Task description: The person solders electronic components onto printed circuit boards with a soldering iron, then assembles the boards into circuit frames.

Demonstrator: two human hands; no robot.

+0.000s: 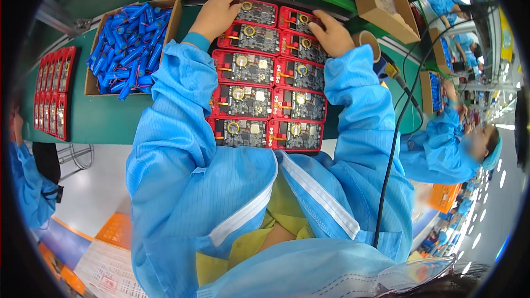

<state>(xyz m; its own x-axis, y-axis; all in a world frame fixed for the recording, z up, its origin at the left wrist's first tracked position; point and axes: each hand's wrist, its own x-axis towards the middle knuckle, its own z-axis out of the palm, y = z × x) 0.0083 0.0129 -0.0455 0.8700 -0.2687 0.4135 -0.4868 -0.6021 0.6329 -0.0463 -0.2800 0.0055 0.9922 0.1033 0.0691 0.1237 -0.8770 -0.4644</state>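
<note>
Two columns of red trays (214,104) with circuit boards lie in front of me, their near end by the table's front edge. Each board carries a round part with a yellow ring. My left hand (216,16) grips the far left corner of the trays, its fingers bent over the edge and its thumb by the board. At the far right corner my right hand (334,34) holds the tray's side, thumb on top and index finger stretched along the edge. The undersides of both hands are hidden.
Left of the trays stands a cardboard box (175,22) heaped with blue wrapped cylindrical cells (130,49). Another group of red trays (55,94) lies farther left. A cardboard carton (385,5), a brown cup-like roll (366,41) and a black cable (398,127) are at right. Co-workers sit nearby.
</note>
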